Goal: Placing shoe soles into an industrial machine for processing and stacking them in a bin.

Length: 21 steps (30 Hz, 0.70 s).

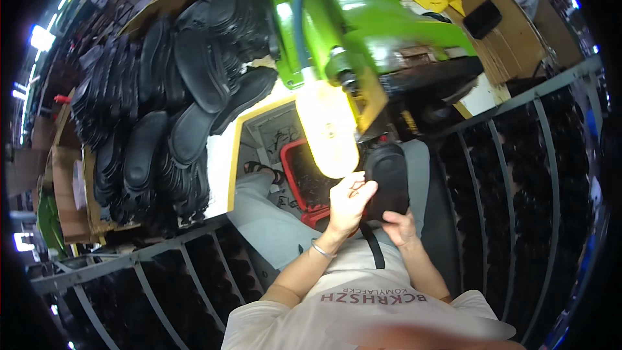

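- Your right hand [400,228] grips the near end of a black moulded shoe sole [389,178], thumb on its face; the other fingers are hidden behind it.
- Your left hand [350,202] has thumb and fingers bunched together at the sole's left edge; glare hides whether anything is pinched there.
- Sole stands lengthwise before your lap, far end just below the dark working parts of the green machine [382,0]; contact there cannot be told.
- Tight side: the glowing tube lamp [329,126] hangs close above your left fingertips.
- Left margin: room over your left thigh, reaching to the yellow edge of the white tabletop [223,175]. Stacked black soles [194,58] crowd that top, some overhanging its near side.
- Right margin: narrower; the grey metal rack [508,207] runs alongside your right knee.
- Below: red plastic bin [291,168] between your legs, under the lamp.
- Writing: two rows of reddish capitals across your pale T-shirt [337,311], upside down from this view; wording not transcribed.
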Available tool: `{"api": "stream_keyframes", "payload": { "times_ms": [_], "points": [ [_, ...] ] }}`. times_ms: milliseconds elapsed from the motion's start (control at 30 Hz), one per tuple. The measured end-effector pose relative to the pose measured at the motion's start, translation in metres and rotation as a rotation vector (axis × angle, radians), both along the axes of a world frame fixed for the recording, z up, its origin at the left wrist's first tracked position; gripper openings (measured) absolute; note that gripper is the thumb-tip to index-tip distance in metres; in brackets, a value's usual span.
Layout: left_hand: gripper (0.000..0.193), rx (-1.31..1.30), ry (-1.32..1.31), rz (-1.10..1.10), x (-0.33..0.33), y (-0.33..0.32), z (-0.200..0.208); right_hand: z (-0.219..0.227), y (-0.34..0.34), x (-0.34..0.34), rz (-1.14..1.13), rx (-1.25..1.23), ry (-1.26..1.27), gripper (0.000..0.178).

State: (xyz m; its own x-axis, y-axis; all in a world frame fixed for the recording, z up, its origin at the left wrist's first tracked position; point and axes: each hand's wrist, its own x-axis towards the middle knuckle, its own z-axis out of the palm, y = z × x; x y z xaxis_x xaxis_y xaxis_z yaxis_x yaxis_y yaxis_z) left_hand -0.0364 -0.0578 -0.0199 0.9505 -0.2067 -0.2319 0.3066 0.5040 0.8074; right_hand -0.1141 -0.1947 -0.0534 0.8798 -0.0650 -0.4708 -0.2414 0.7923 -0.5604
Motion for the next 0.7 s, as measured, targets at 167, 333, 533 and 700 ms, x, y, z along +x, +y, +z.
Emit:
{"api": "stream_keyframes", "payload": {
  "times_ms": [167,333,533,700],
  "points": [
    [0.017,0.443,-0.355,-0.012,0.029,-0.018,0.052,0.004,0.007,-0.002,0.13,-0.181,-0.102,0.042],
    [0.015,1.085,-0.791,0.092,0.046,0.009,0.034,0.011,0.01,0.017,0.183,-0.205,-0.145,0.033],
    [0.019,0.348,-0.281,0.145,0.024,0.007,0.037,0.026,-0.017,0.003,0.182,-0.297,-0.115,0.04],
    [0.026,0.65,-0.408,0.072,0.031,0.01,0.028,0.047,-0.063,0.029,-0.165,-0.494,-0.17,0.029]
  ]
}}
